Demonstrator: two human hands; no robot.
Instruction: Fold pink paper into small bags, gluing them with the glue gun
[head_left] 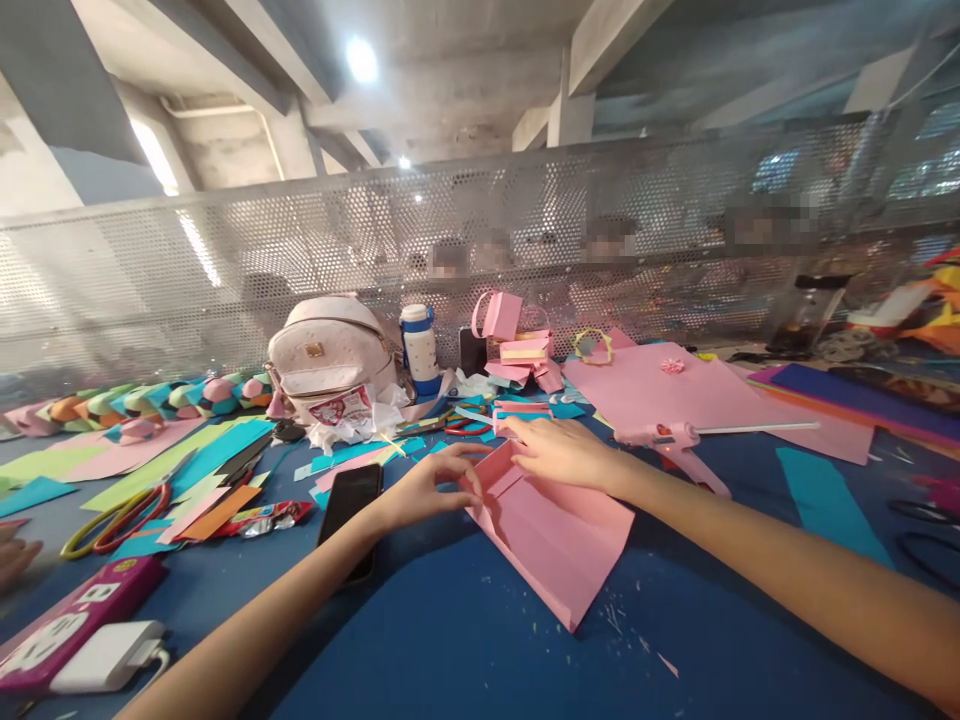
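A folded pink paper piece (562, 540) with raised edges lies on the blue table (420, 640), its far end between my two hands. My left hand (435, 485) has its fingers curled round the paper's left edge. My right hand (559, 452) reaches over the far corner, fingers bent down onto the folded edge. A black phone (352, 515) lies just left of the paper, partly under my left forearm. To the right, beyond my right forearm, rests a pink glue gun (679, 450) with a glue stick in its back.
Scissors (124, 515), paper scraps and a white power adapter (105, 657) are at the left. Behind stand a pale backpack (334, 350), a bottle (420, 350) and small pink paper boxes (525, 345). Large pink sheets (645, 385) lie at the right. Another person's hand (15, 555) shows at the left edge.
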